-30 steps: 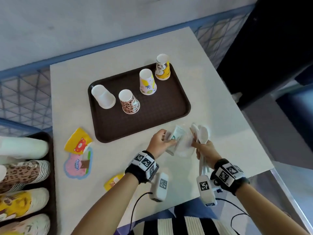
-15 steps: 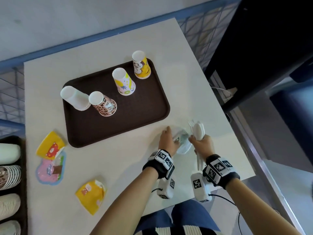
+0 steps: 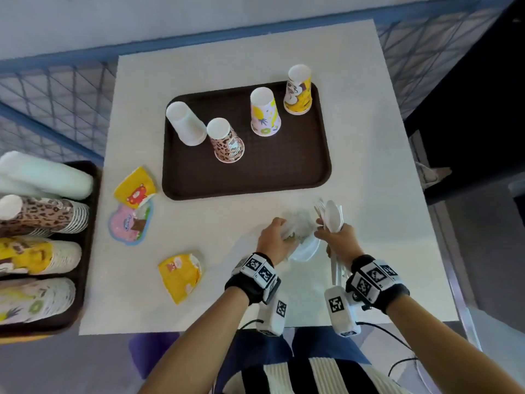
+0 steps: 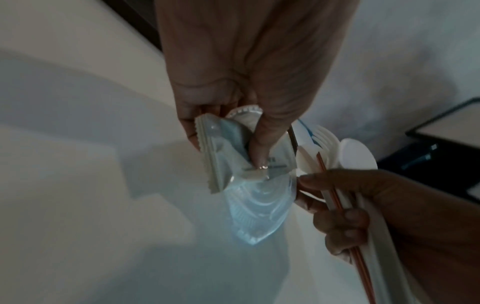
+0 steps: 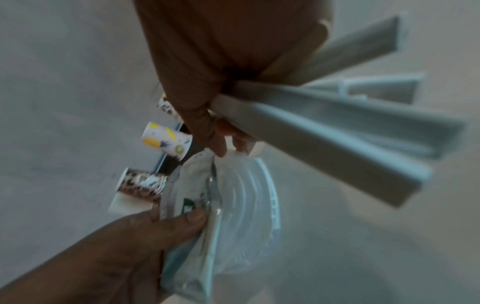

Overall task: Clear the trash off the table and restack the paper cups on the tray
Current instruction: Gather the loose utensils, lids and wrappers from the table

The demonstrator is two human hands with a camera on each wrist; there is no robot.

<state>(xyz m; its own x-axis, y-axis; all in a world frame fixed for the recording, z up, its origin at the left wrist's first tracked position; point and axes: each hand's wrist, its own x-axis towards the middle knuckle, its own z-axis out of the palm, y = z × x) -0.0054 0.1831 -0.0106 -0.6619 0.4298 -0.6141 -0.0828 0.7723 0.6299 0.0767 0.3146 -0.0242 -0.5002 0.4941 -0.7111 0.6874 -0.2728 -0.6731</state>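
Four paper cups stand upside down on the brown tray (image 3: 298, 177): a white cup (image 3: 186, 123), a leopard cup (image 3: 227, 142), a pineapple cup (image 3: 264, 112) and a yellow cup (image 3: 298, 91). Near the table's front edge my left hand (image 3: 285, 236) pinches a crumpled wrapper (image 4: 223, 152) together with a clear plastic lid (image 4: 259, 205). Right beside it, my right hand (image 3: 329, 234) grips a bundle of white plastic cutlery (image 3: 332, 216) and a thin straw, with its fingertips touching the lid's rim (image 5: 270, 185). Three flattened cup scraps (image 3: 135, 187) (image 3: 130, 223) (image 3: 180, 275) lie on the table's left side.
A second dark tray (image 3: 85, 308) to the left of the table holds several lying stacks of paper cups (image 3: 42, 214). A blue wire fence (image 3: 56, 95) runs behind and to the left. The table's right edge (image 3: 420, 194) drops to the floor.
My left hand has closed round the wrapper and clear lid and raised them off the table. The right hand keeps the cutlery and stays beside it.
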